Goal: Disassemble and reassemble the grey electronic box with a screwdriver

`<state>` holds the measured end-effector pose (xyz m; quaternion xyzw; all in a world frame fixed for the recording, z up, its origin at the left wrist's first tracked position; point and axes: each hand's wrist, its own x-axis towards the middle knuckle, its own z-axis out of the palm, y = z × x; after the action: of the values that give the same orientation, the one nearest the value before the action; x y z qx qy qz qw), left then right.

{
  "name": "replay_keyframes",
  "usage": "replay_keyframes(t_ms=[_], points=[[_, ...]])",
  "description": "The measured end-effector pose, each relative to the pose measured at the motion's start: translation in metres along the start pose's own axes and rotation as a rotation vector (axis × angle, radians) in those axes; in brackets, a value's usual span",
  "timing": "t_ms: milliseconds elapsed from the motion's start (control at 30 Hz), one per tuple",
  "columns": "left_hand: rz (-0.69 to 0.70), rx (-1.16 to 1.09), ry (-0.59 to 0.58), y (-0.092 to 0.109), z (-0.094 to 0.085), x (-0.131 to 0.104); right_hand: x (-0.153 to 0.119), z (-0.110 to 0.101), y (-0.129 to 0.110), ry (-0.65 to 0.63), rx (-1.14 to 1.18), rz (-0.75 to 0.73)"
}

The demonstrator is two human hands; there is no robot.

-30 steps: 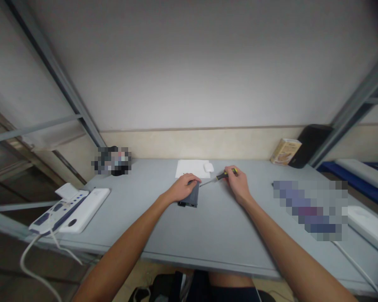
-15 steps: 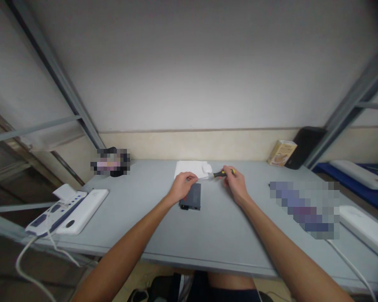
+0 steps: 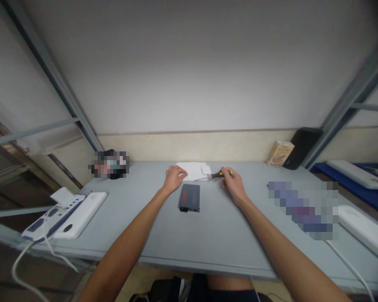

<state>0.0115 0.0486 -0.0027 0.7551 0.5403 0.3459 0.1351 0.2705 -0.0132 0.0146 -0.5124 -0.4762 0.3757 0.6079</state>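
My right hand grips the black and yellow handle of a screwdriver, whose thin shaft points left over a white sheet. A small white object lies on the sheet's right part. At the sheet's left edge is my left hand, fingers pinched together; whatever they hold, if anything, is too small to name. Just below the sheet, a dark grey box-shaped device with red lettering lies flat on the grey table, touched by neither hand.
On the left are a power strip, a white power bank and a blurred-out item. A small box and a black case lean at the back right. A pixelated object and white device lie right.
My left hand has moved left, off the grey device and to the sheet's left edge. My right hand still holds the screwdriver, nearly in place. The view has shifted slightly.
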Motion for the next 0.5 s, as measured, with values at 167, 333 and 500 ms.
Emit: replay_keyframes(t_ms=[167,333,500], points=[[0.038,0.096,-0.042,-0.003,0.002,-0.005,0.000,0.000,0.000,0.011,-0.015,0.003],[0.077,0.173,-0.058,-0.001,-0.002,-0.010,0.000,0.000,0.001,0.010,-0.025,-0.011],[0.136,0.172,-0.106,-0.003,-0.010,-0.017,0.001,-0.002,0.002,0.027,-0.013,-0.004]])
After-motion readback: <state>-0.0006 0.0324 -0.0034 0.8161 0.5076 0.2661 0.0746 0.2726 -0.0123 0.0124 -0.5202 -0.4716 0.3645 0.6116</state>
